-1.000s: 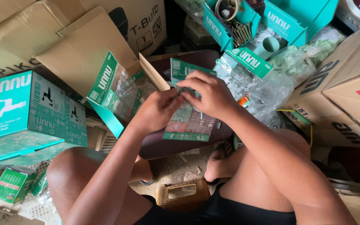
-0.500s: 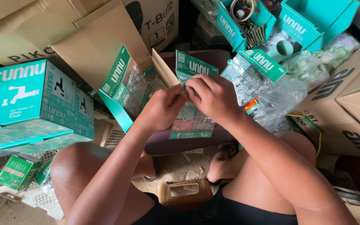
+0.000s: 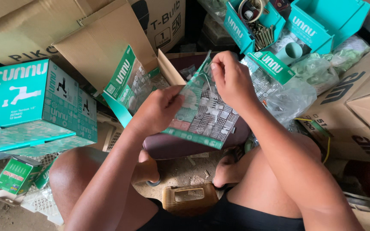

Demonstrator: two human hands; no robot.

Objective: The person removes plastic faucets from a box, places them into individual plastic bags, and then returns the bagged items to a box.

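Observation:
A clear plastic packet [image 3: 205, 117] with a teal patterned card inside is held up between both hands over a dark maroon surface [image 3: 172, 147]. My left hand [image 3: 157, 110] pinches the packet's left edge. My right hand [image 3: 232, 79] grips its upper right corner near the opening. What is inside the packet is hard to make out.
A teal carton [image 3: 31, 105] stands at the left, with an open brown cardboard box [image 3: 103, 47] holding similar packets [image 3: 129, 83] behind it. Teal bins [image 3: 322, 25] with screws and fittings sit top right beside clear bags [image 3: 287, 96]. Brown boxes [image 3: 356, 111] line the right. A small stool [image 3: 189, 199] is between my knees.
Both hands have lifted and spread apart a little, pulling the packet more open and upright. The camera has shifted slightly.

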